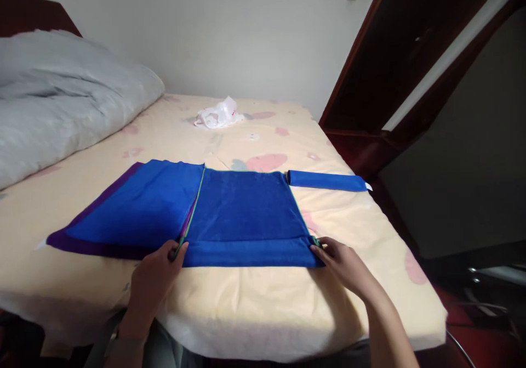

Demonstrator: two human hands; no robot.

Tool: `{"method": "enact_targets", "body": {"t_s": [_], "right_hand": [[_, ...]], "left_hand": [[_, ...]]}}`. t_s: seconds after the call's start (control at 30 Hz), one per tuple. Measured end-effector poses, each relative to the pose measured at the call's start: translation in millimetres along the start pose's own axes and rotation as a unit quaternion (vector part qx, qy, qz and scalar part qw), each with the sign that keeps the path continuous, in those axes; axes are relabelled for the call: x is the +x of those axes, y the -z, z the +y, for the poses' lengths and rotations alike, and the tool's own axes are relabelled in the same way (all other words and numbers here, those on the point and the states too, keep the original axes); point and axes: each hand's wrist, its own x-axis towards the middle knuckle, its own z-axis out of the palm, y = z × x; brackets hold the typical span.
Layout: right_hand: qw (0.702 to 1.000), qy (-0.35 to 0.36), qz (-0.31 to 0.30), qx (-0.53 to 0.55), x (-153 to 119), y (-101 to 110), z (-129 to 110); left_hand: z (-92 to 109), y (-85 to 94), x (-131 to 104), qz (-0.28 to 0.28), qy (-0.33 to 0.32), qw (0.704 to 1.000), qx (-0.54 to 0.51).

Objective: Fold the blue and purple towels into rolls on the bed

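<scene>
A blue towel (pixel 246 203) with green edging lies flat on the bed, its near edge folded over into a flat band. My left hand (pixel 158 269) pinches the left end of that band between thumb and fingers. At the opposite end, my right hand (pixel 339 261) grips the band's corner the same way. Left of the towel is a stack of spread blue and purple cloths (pixel 139 209), close to my left hand. A rolled blue cloth (pixel 329 180) with a white tag lies beyond my right hand, near the bed's right side.
The bed has a cream patterned sheet (pixel 255 302). A crumpled white plastic bag (pixel 219 113) sits toward the wall. A grey quilt (pixel 69 99) is heaped at the left. Dark wooden furniture (pixel 394 61) stands at the right.
</scene>
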Motion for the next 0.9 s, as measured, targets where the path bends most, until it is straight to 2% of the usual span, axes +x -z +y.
{"method": "enact_targets", "body": {"t_s": [0.13, 0.2, 0.33, 0.43, 0.53, 0.6, 0.67, 0.73, 0.8, 0.83, 0.9], "right_hand": [[0.999, -0.033, -0.042, -0.005, -6, 0, 2], [0.998, -0.036, -0.047, -0.005, -9, 2, 2], [0.997, 0.004, -0.016, 0.078, -15, 9, -3], [0.991, 0.005, -0.004, 0.13, -17, 11, -2], [0.993, -0.015, -0.055, 0.101, -15, 6, 5], [0.995, -0.023, -0.067, 0.069, -14, 2, 9], [0.998, -0.032, -0.051, 0.022, -14, 1, 10], [0.999, -0.03, -0.006, -0.042, -16, 4, 6], [0.994, 0.022, 0.053, -0.093, -19, 8, -2], [0.99, 0.066, 0.068, -0.101, -21, 10, -7], [0.984, 0.154, 0.038, -0.078, -24, 12, -15]], "left_hand": [[-5, 0.3, -1, -0.076, -0.011, 0.997, -0.005], [-7, 2.3, -2, -0.088, -0.013, 0.996, -0.016], [-8, 9.5, -4, -0.064, 0.003, 0.998, -0.027], [-8, 11.1, -6, -0.055, -0.013, 0.998, -0.026], [-10, 9.7, -7, -0.041, -0.041, 0.998, -0.01], [-11, 9.7, -9, -0.032, -0.048, 0.998, 0.01], [-11, 11.3, -11, -0.033, -0.049, 0.998, 0.037], [-13, 13.2, -13, -0.01, -0.047, 0.996, 0.073], [-15, 13.6, -13, 0.048, -0.068, 0.993, 0.08], [-16, 12.8, -13, 0.078, -0.1, 0.99, 0.059], [-19, 8.8, -9, 0.1, -0.204, 0.974, -0.025]]}}
